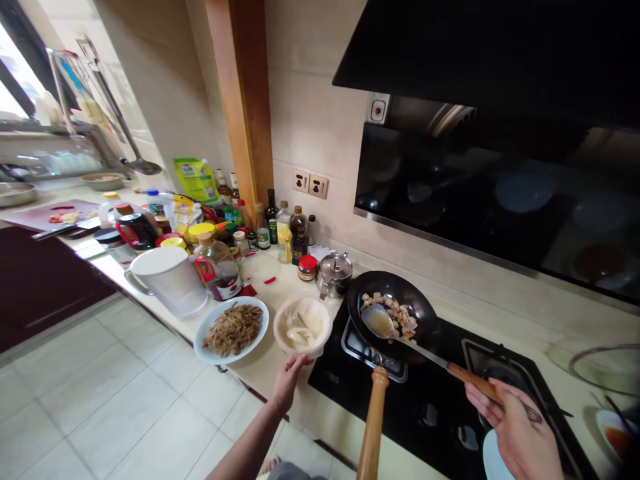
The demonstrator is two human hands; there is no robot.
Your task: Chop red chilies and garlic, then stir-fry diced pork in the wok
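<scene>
My right hand is wrapped round the wooden handle of a ladle. The ladle's bowl holds a cloudy liquid and hangs over the black wok. Browned meat pieces lie in the wok, which sits on the left burner with its wooden handle towards me. My left hand pinches the near rim of a white plastic bowl at the counter's edge. Some pale, creamy stuff coats the inside of that bowl. Left of it stands a plate of shredded brown food.
A lidded steel pot and a red-capped jar stand behind the bowl. Farther left are a white pitcher and several sauce bottles. A dark range hood overhangs the stove. A glass lid lies at the right.
</scene>
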